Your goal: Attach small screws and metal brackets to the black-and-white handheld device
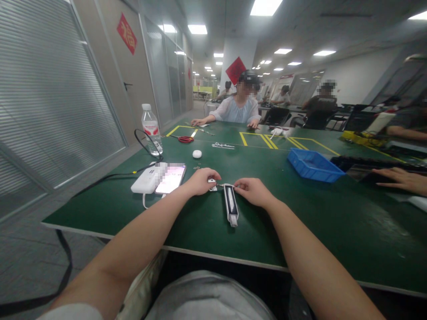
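Observation:
A narrow dark device with white ends (231, 205) lies lengthwise on the green table (327, 222) in front of me. My left hand (201, 181) is closed in a pinch on a small white part (212, 181) at the device's far end. My right hand (252, 191) is closed too, its fingertips pinching the far tip of the device from the other side. A thin metal piece runs between the two hands.
Left of my hands lie a phone (171, 178) and a white power bank (146, 181) with a cable. Beyond stand a water bottle (151, 130), red scissors (185, 139), a small white round object (197, 154) and a blue tray (313, 165). Another person's hand (402, 179) rests at right; a person (237, 109) sits across.

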Action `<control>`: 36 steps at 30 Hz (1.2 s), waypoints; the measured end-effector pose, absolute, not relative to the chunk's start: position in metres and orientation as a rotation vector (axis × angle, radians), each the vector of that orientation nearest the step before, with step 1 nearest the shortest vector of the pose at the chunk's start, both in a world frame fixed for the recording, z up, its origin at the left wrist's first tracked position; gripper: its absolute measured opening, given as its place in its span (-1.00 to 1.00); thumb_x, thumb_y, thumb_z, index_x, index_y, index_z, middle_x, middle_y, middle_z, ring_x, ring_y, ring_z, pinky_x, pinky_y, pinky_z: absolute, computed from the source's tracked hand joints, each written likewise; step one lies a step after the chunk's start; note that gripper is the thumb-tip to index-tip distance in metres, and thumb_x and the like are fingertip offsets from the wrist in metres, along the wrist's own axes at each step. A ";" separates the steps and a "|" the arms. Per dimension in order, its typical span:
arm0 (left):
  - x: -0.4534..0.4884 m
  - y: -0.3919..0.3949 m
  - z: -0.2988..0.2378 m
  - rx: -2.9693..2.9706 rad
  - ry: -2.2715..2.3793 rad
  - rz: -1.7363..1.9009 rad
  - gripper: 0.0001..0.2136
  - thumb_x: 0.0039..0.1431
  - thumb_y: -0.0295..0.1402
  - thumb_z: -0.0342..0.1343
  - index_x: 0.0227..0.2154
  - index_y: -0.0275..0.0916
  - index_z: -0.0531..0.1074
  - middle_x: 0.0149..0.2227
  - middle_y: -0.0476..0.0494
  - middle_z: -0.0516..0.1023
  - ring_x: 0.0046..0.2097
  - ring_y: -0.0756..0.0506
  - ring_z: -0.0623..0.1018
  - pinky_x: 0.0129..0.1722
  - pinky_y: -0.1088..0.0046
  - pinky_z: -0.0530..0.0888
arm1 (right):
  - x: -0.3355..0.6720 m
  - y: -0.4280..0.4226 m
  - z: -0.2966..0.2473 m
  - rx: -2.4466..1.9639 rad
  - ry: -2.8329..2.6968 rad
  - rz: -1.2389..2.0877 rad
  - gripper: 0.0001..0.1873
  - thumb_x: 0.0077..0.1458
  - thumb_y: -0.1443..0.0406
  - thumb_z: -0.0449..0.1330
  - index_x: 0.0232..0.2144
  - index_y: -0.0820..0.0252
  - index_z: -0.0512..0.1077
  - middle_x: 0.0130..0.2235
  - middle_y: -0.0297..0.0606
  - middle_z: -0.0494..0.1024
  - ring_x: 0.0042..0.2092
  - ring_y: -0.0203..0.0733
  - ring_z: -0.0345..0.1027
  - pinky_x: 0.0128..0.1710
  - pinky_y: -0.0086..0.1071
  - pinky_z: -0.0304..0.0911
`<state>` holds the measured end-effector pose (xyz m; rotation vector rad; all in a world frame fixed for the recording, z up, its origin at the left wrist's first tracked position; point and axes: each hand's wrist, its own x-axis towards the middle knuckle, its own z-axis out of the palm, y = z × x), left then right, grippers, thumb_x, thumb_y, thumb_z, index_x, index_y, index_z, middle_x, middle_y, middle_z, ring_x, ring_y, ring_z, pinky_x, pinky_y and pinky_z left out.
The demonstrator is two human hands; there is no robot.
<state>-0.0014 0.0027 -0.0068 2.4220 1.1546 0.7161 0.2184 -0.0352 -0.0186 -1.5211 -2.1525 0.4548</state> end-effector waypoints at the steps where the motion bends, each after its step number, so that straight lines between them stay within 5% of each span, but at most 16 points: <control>1: -0.001 0.003 -0.007 2.418 1.149 0.720 -0.80 -0.01 -0.51 0.10 -0.28 -0.25 0.50 -0.25 -0.09 0.54 -0.20 -0.04 0.50 -0.15 0.43 0.44 | 0.218 -0.035 -0.019 -1.522 -2.153 0.453 -0.79 0.03 0.25 0.12 -0.35 0.19 0.52 -0.53 -0.35 0.46 -0.49 -0.33 0.25 -0.47 -0.46 0.10; 18: 0.001 0.001 -0.010 2.460 0.998 0.695 -0.77 -0.01 -0.55 0.03 -0.29 -0.26 0.49 -0.25 -0.09 0.52 -0.19 -0.05 0.49 -0.16 0.45 0.43 | 0.219 -0.036 -0.019 -1.516 -2.152 0.459 -0.79 0.04 0.24 0.11 -0.35 0.18 0.51 -0.52 -0.35 0.45 -0.49 -0.33 0.24 -0.47 -0.46 0.10; 36: 0.003 -0.003 -0.014 2.535 0.840 0.662 -0.62 -0.02 -0.54 0.11 -0.07 -0.30 0.35 -0.07 -0.19 0.47 -0.04 -0.11 0.45 0.02 0.31 0.37 | 0.216 -0.038 -0.017 -1.523 -2.142 0.455 -0.80 0.03 0.26 0.12 -0.36 0.21 0.51 -0.52 -0.34 0.45 -0.48 -0.33 0.24 -0.46 -0.46 0.09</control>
